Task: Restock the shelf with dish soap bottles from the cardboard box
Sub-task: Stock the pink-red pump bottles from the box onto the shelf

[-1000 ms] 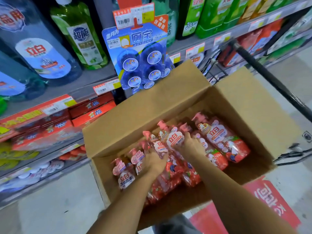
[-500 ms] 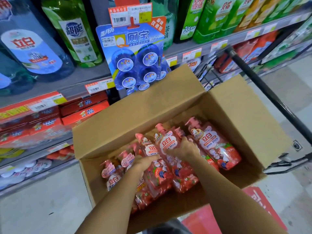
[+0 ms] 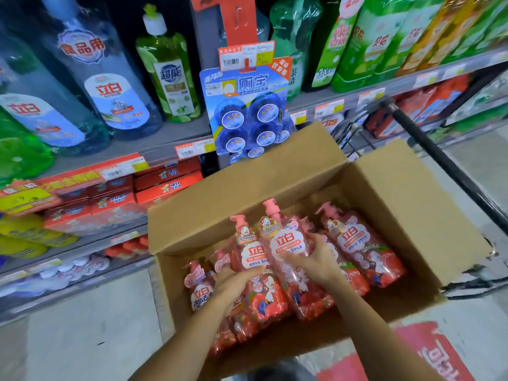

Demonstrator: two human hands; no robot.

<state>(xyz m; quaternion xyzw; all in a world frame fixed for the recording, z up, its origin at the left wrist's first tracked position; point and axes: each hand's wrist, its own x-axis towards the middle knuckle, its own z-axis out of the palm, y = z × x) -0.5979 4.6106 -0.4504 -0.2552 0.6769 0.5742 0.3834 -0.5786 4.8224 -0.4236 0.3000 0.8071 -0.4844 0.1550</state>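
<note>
An open cardboard box (image 3: pixel 390 188) sits in front of me, holding several pink pump bottles of dish soap lying flat. My left hand (image 3: pixel 233 281) grips one pink bottle (image 3: pixel 251 251) around its middle, tilted up with the pump pointing away. My right hand (image 3: pixel 316 259) grips a second pink bottle (image 3: pixel 286 240) beside it, also raised above the others. Another bottle (image 3: pixel 354 240) lies at the right of the box, and one more bottle (image 3: pixel 200 290) at the left.
The shelf (image 3: pixel 165 141) to the left and ahead carries large blue and green detergent bottles. A hanging blue pack of toilet blocks (image 3: pixel 247 119) dangles just over the box's far flap. Red boxes (image 3: pixel 165 185) fill the lower shelf. A black cart handle (image 3: pixel 450 171) runs along the right.
Both hands have lifted their two pink bottles up out of the pile toward the shelf side. The view has tilted up, showing more of the upper shelf.
</note>
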